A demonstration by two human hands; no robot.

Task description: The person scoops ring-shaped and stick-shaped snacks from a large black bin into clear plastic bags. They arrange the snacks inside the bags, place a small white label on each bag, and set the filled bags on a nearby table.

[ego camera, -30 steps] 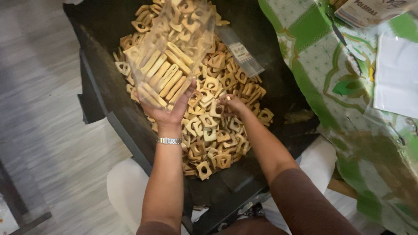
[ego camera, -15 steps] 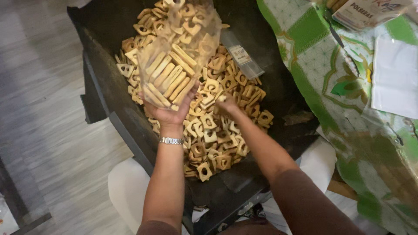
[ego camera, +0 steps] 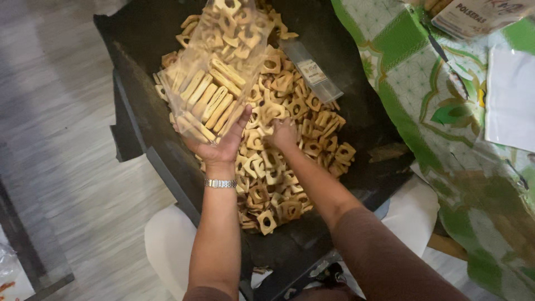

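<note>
Biscuits (ego camera: pixel 278 167), tan and ring-shaped, lay heaped on a black tray (ego camera: pixel 356 72). Left hand (ego camera: pixel 220 146) cupped from below a clear plastic bag (ego camera: pixel 217 72) already part full; right hand (ego camera: pixel 283 134) was closed on loose biscuits, seemingly mid-filling. Beside the heap lay a narrow clear packet (ego camera: pixel 317 71) with a pale label.

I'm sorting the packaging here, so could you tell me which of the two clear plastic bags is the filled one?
The clear bag resting on the left hand is filled with tan pieces; the other bag lies flat and empty on the pile.
</note>
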